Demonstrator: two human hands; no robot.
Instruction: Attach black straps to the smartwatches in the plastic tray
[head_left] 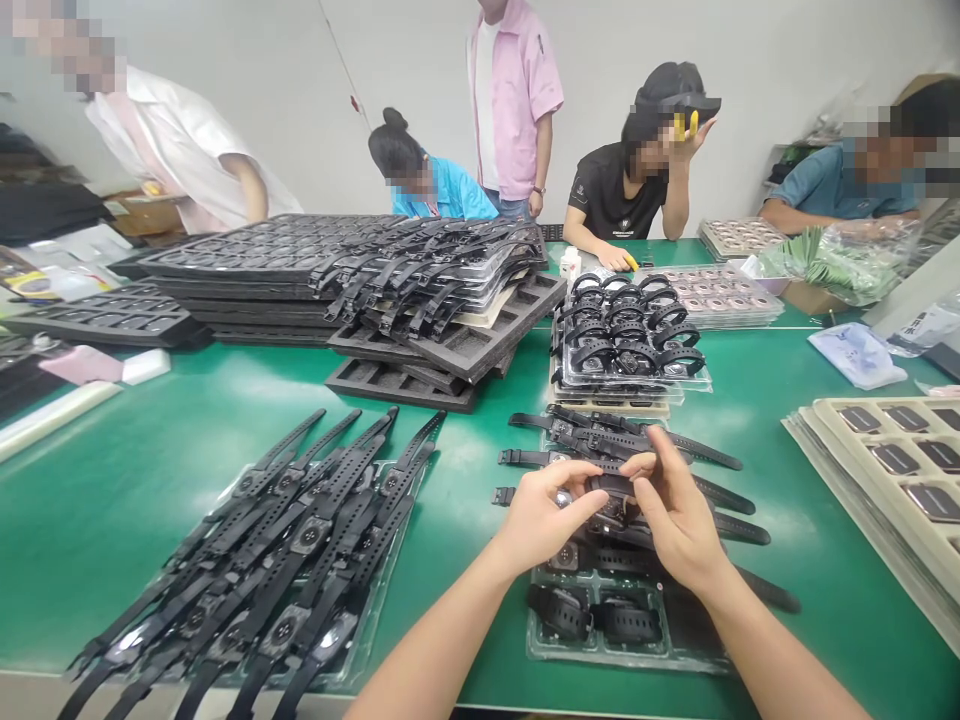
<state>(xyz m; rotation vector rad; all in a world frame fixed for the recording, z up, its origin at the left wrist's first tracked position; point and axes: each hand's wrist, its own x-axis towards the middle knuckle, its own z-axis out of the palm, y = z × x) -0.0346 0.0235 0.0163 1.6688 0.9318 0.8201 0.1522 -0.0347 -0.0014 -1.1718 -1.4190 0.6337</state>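
Both of my hands hold a black smartwatch (613, 487) by its strap, above a clear plastic tray (551, 645). My left hand (541, 512) pinches the watch from the left between thumb and fingers. On the other side my right hand (679, 515) grips the strap with its thumb and a bent finger, while other fingers point up. Beneath the hands, several watches with straps laid out flat (724, 495) stretch across the tray. Two watches with strap closed into a loop (628, 620) sit in the tray's front pockets. My fingers partly hide the held watch.
Left lies another tray of watches with open straps (307, 540). Behind stand stacked black foam trays (480, 345) and a stack with looped watches (630, 330). Beige trays of watch faces (862, 470) are at right. Several people sit or stand across the green table (247, 385).
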